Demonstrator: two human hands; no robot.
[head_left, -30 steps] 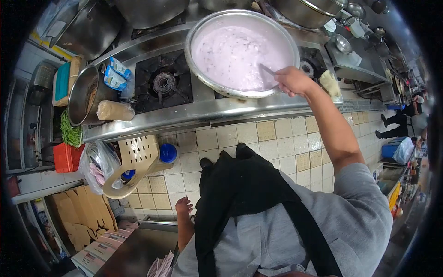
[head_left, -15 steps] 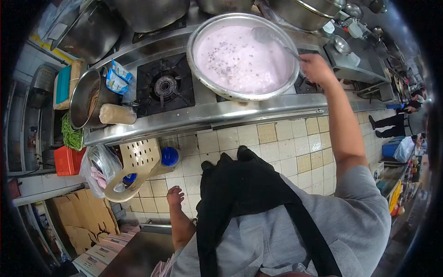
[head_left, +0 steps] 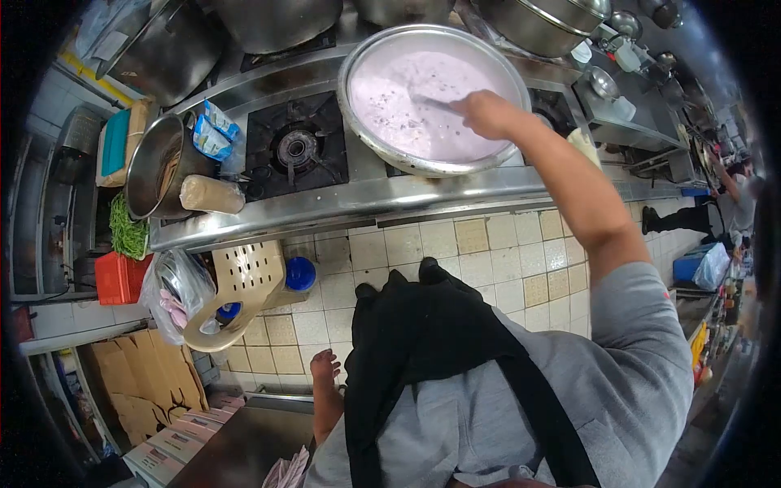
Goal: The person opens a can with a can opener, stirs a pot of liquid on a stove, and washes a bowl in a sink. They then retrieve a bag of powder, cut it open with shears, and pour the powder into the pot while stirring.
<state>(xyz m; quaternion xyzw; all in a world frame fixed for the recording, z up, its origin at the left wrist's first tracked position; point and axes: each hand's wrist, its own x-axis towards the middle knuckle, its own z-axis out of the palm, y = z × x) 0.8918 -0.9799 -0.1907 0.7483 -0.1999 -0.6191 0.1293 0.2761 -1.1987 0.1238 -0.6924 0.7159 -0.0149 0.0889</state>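
Note:
My right hand [head_left: 486, 114] is closed around the handle of a ladle [head_left: 435, 102], whose bowl is sunk in pale purple liquid [head_left: 439, 73] with small dark bits. The liquid fills a large metal basin [head_left: 443, 168] standing on the stove. Low at my side, away from the stove, my left hand [head_left: 325, 366] hangs with its fingers apart and nothing in it.
Left of the basin are a gas burner [head_left: 297, 148], blue packets [head_left: 213, 140], a bagged item [head_left: 211, 195] and a deep pot [head_left: 138, 183]. Large pots [head_left: 277, 24] line the back. A beige plastic chair [head_left: 248, 272] stands below. Another person [head_left: 736, 203] is at far right.
My right hand has swung left over the basin, moving the ladle from its right side toward the middle and deeper into the liquid. The far person has changed posture.

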